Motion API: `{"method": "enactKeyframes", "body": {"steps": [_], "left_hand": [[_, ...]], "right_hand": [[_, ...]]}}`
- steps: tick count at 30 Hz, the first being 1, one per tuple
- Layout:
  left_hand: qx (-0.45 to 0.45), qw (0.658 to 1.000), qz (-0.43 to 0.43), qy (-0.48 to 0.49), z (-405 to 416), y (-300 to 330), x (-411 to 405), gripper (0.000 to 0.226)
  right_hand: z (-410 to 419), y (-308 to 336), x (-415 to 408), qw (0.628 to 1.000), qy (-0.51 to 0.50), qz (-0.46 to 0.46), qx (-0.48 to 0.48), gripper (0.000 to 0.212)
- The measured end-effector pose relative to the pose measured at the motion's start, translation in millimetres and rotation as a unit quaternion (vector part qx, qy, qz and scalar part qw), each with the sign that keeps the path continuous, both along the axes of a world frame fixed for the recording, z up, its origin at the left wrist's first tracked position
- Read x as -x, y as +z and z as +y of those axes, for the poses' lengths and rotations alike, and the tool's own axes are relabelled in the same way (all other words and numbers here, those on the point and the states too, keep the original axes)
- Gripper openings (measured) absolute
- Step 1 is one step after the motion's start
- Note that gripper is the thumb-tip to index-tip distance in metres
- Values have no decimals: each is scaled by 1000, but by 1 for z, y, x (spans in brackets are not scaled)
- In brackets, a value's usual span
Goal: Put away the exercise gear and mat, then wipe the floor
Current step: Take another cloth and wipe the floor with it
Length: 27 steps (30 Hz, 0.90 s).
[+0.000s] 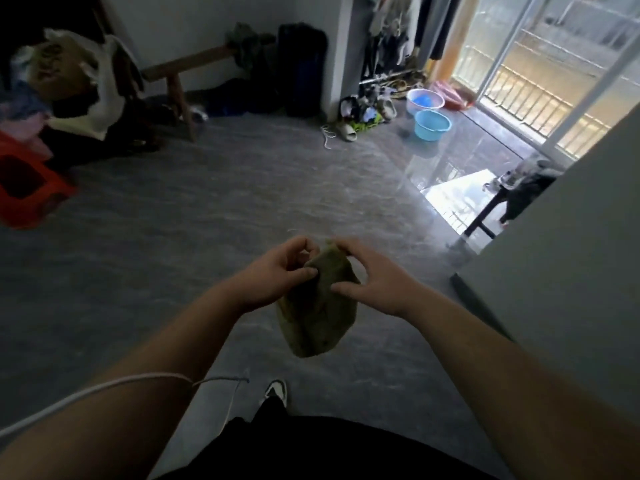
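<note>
An olive-green cloth (318,306) hangs bunched in front of me, above the grey floor (207,209). My left hand (277,271) pinches its upper left edge with thumb and fingers. My right hand (374,275) grips the top right of the cloth, fingers spread over it. The cloth's lower part droops freely between my forearms. No mat or exercise gear is recognisable in view.
A red plastic stool (27,188) and a heap of clothes (69,91) stand at the left. A wooden bench (180,74), a dark bag (301,67), shoes (363,116) and two blue basins (431,124) line the far wall. A pale wall (571,254) rises close on my right.
</note>
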<state>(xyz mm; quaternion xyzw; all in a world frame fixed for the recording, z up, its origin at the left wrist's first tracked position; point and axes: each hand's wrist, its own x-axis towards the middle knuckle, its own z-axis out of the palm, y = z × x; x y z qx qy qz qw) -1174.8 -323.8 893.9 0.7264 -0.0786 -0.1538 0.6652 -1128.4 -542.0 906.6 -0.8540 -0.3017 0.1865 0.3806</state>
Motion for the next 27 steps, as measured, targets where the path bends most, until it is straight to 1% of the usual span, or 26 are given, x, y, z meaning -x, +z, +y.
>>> {"method": "enactKeyframes", "body": {"steps": [2, 3, 4, 8, 10, 11, 13, 15, 17, 18, 20, 23, 25, 27], "left_hand": [[5, 999, -1, -51, 5, 1, -39, 12], [4, 998, 2, -66, 8, 0, -59, 12], [-8, 997, 3, -74, 9, -2, -79, 12], [-108, 988, -35, -107, 2, -16, -164, 19], [-163, 975, -55, -137, -8, -22, -202, 27], [-189, 967, -62, -161, -15, -26, -221, 32], [-225, 950, -62, -206, -36, -34, -255, 40], [-239, 942, -42, -232, -63, -46, -286, 41], [-257, 934, -37, -245, -91, -67, -316, 34], [-267, 931, -38, -246, -103, -78, -332, 30], [-260, 937, -23, -232, -128, -98, -364, 20], [-240, 959, 0, -151, -164, -107, -412, 13], [-253, 962, -9, -103, -181, -110, -444, 22], [-264, 961, -10, -79, -190, -115, -478, 26]], "right_hand": [[12, 0, -29, 999, -29, -13, -8, 35], [14, -1, -43, 998, -52, -20, -12, 27], [14, -2, -55, 996, -77, -31, -13, 24], [1, -8, -101, 983, -169, -73, 6, 21], [-11, -5, -122, 975, -206, -85, 11, 21], [-19, -3, -134, 972, -220, -86, 1, 18], [-38, 5, -158, 966, -241, -87, -23, 20], [-61, 10, -184, 961, -263, -81, -39, 17], [-86, 12, -212, 953, -286, -82, -59, 9], [-100, 14, -228, 948, -297, -85, -73, 7], [-132, 12, -258, 941, -313, -92, -89, 6], [-187, 3, -309, 935, -339, -70, -78, 7], [-223, -8, -341, 924, -373, -48, -75, 7], [-252, -23, -373, 914, -400, -26, -71, 10]]}}
